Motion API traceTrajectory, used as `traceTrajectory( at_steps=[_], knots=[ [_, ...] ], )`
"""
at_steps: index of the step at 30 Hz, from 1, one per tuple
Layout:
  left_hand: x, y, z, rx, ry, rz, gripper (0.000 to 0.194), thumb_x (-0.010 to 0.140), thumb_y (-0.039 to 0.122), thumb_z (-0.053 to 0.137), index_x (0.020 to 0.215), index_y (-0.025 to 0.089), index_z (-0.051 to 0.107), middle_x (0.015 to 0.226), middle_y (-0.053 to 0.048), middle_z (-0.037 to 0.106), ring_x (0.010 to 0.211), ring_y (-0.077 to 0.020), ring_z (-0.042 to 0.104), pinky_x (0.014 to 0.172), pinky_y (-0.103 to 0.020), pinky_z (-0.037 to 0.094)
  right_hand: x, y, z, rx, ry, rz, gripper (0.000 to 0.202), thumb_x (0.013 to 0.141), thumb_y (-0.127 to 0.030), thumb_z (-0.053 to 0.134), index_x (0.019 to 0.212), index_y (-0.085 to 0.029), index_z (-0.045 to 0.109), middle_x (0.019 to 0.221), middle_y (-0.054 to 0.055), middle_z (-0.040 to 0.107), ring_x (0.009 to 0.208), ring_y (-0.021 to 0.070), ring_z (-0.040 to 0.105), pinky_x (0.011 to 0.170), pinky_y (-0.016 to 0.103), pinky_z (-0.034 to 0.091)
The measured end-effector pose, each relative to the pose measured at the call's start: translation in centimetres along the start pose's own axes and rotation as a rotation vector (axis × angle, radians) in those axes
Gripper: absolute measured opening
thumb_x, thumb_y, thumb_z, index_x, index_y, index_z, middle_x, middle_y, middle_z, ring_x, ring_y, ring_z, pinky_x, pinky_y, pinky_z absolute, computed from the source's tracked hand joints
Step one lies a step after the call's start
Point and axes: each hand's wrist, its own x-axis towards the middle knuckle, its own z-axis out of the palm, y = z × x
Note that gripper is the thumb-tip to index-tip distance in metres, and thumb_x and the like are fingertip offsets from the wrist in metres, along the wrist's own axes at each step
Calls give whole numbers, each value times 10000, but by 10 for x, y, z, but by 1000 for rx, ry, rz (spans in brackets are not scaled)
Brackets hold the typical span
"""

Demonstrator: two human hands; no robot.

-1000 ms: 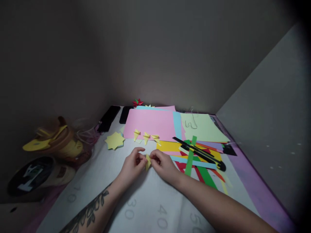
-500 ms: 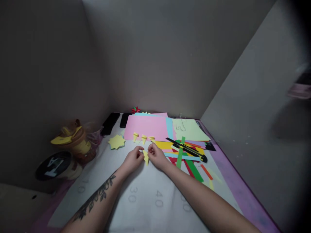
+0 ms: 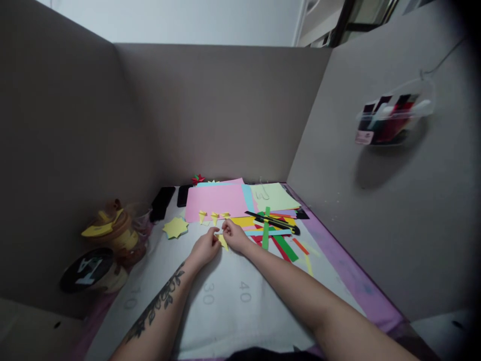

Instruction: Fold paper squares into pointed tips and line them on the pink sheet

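Observation:
Between my hands, at the middle of the table, is a small folded piece of yellow paper [image 3: 223,242] with its point toward me. My left hand [image 3: 206,246] pinches it from the left, thumb and forefinger closed on its edge. From the right, my right hand [image 3: 233,235] has its fingers curled on the top of the same piece; the fingertips are partly hidden. Just beyond lie three folded yellow paper pieces [image 3: 214,218] in a row along a pink sheet [image 3: 216,200]. A yellow eight-pointed paper star [image 3: 176,228] rests to the left.
Coloured paper strips [image 3: 281,245] and a black utility knife [image 3: 278,223] lie right of my hands. Behind are a pale green sheet [image 3: 276,195], dark phones [image 3: 163,203] and a red-green paper star [image 3: 198,178]. Pots [image 3: 112,230] stand left; a clear pouch [image 3: 391,118] hangs on the right wall.
My view has tilted up and turned right, bringing the wall tops and hanging pouch into sight. Both hands stay at the yellow piece, which now sits at more of a slant.

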Motion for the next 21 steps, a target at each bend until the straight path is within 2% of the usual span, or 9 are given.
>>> traceTrajectory(
  at_steps=[4,8,13,18,21],
  knots=[
    [1,-1,3,-22,47,-14,417,789,202,534,1203,173,491,741,6,642,671,-158,591,627,-248,385,-1,-3,-1,62,10,13,178,673,-121,485,824,-216,478,619,-78,454,547,108,439,539,210,344],
    [4,-4,6,-76,115,-42,390,770,213,532,1154,161,489,682,26,616,642,-156,582,625,-252,400,-2,-4,-3,144,-5,31,167,664,-152,500,821,-206,480,613,-79,462,524,100,438,511,202,344],
    [3,-3,5,-143,122,-49,350,746,206,529,1092,165,490,630,51,597,594,-144,581,582,-237,408,-1,-4,-2,212,-41,25,153,610,-147,544,751,-194,509,617,-70,485,535,97,458,511,201,364],
    [1,0,-4,-103,142,-43,323,767,202,487,1088,166,487,686,27,618,630,-154,592,608,-251,419,-3,2,-6,214,118,31,112,654,-198,544,733,-206,466,634,-61,479,563,110,479,522,213,395],
    [-1,0,-11,-29,155,-57,350,807,193,444,1156,166,453,753,4,636,673,-161,599,639,-259,423,5,8,-22,143,275,53,67,717,-232,516,767,-205,481,669,-41,500,593,126,497,539,232,418]
  ],
)
